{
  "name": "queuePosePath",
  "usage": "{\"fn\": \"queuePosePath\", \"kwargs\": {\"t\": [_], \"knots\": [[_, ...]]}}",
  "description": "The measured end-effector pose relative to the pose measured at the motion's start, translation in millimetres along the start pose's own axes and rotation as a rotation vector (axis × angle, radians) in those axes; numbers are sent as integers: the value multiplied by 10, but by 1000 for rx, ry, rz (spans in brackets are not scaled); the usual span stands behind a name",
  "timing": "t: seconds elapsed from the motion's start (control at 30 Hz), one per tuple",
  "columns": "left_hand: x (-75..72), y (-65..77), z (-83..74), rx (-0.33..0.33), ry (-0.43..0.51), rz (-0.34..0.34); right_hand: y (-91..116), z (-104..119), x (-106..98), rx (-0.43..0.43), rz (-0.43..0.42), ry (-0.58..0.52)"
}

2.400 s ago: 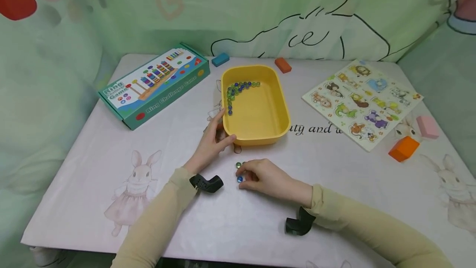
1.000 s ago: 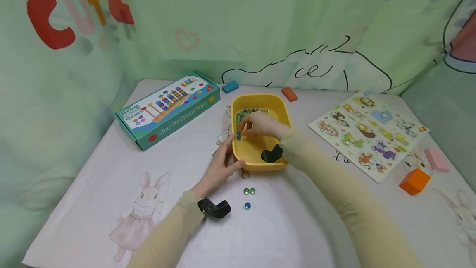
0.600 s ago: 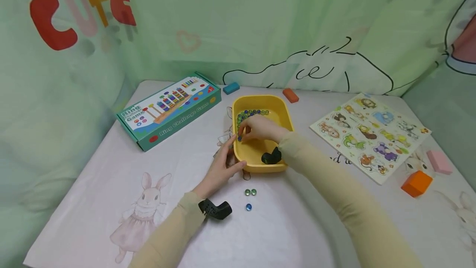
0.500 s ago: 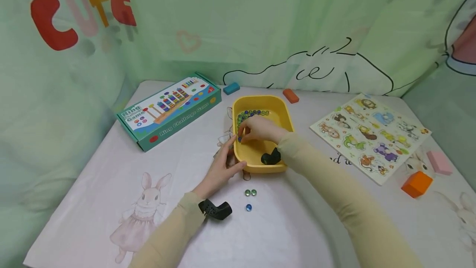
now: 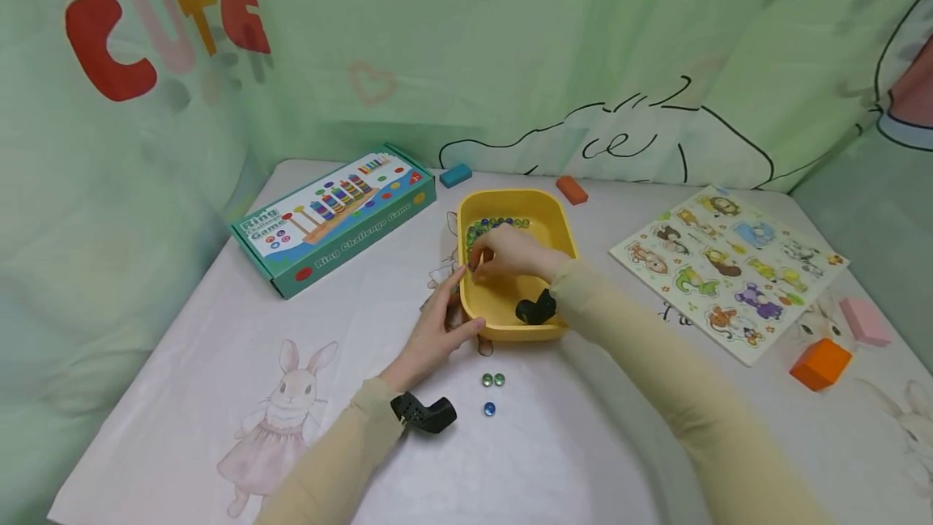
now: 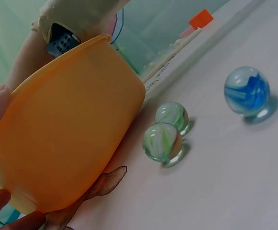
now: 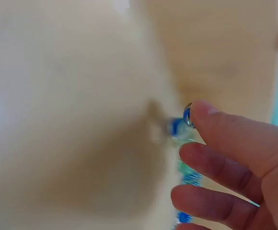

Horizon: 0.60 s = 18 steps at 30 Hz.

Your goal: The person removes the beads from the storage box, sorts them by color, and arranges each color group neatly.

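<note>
A yellow tub [image 5: 560, 227] stands mid-table with a row of green and blue marbles [image 5: 500, 223] along its far-left wall. My right hand [image 5: 504, 253] reaches into the tub at that wall and holds a blue marble [image 7: 187, 115] at its fingertips, beside the row; the thumb is hidden. My left hand [image 5: 440, 329] clasps the tub's near-left corner, thumb on the front wall. In the left wrist view the tub [image 6: 72, 129] fills the left side. On the table in front of the tub lie two green marbles [image 5: 493, 380] and one blue marble [image 5: 489, 408].
A teal ring-game box [image 5: 335, 217] lies left of the tub. Behind the tub sit a blue block [image 5: 455, 176] and an orange block [image 5: 572, 189]. An animal puzzle board [image 5: 725, 270], an orange cube [image 5: 820, 363] and a pink block [image 5: 863, 321] lie right.
My right hand left the marbles on the table with a blue one and moved into the tub, where it has stayed at the left wall. My left hand kept its hold.
</note>
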<state>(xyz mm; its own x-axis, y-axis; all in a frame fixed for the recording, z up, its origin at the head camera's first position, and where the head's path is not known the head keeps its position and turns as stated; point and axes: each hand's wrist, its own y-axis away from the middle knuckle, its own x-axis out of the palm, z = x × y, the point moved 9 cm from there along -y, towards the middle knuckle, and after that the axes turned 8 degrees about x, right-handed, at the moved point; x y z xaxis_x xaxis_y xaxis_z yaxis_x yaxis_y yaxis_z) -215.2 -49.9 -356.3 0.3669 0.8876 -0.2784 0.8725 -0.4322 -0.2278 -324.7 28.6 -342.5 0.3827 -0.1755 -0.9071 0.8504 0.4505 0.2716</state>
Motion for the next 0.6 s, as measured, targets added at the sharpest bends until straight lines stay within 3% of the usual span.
{"fn": "queuePosePath", "kwargs": {"t": [0.27, 0.6], "knots": [[9, 6, -6, -6, -19, 7, 282, 21, -289, -15, -55, -33], [6, 4, -17, -12, -13, 4, 744, 103, -381, -67, -100, -198]]}}
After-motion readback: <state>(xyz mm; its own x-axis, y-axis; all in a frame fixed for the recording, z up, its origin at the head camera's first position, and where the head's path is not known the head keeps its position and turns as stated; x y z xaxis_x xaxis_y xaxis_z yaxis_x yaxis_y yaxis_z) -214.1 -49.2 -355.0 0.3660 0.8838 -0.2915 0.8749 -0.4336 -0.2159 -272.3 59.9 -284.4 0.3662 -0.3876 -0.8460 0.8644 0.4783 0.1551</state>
